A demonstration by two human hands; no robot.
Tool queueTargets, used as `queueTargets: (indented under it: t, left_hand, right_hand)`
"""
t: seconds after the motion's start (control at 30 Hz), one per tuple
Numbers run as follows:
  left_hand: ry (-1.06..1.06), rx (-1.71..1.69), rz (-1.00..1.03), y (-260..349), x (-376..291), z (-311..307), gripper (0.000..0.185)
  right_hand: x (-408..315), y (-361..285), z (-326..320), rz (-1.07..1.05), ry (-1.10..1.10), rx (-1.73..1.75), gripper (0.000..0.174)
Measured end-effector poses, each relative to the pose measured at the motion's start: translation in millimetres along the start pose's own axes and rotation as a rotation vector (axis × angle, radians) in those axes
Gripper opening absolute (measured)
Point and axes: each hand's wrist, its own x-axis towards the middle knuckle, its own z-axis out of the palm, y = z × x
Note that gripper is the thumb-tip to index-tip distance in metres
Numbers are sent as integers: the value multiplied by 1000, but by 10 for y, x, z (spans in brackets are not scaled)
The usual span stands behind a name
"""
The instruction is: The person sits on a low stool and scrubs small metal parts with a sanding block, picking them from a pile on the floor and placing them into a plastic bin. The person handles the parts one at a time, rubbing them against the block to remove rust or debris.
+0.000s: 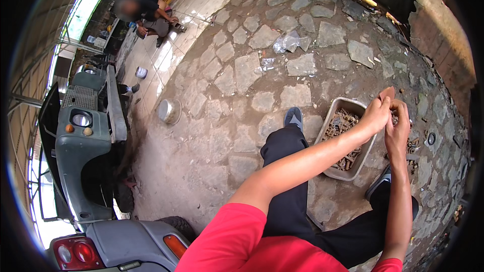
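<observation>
My left hand (377,110) pinches a small reddish-brown sheet (387,93), which looks like folded sandpaper. Against it, my right hand (398,121) has its fingers curled; whatever lies between them is hidden. Both hands are above the right rim of a rectangular plastic tub (328,118). Rusty bolts, nuts and other small metal parts (342,124) fill the tub, which rests on the stone paving between my feet. More small metal parts (413,145) lie on the ground right of my right forearm.
A black ring (431,138) lies at right. Left stand a round metal bowl (170,111), a tin can (141,72) and a green off-road vehicle (81,139). A grey vehicle's rear corner (128,240) is at lower left. Another person (151,17) crouches on the tiles. Clear plastic (287,41) litters the stones.
</observation>
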Motion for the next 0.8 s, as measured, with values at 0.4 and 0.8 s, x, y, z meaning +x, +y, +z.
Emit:
queueTargets:
  t: [0.4,0.8]
  left_hand:
    - [1,-34,79,38,-39,33,50]
    - [141,68,260,-271,-24,188,49]
  right_hand:
    - [-23,-27,12,-14,-11,17,16]
    - [49,-51,-58,82,7,41,12]
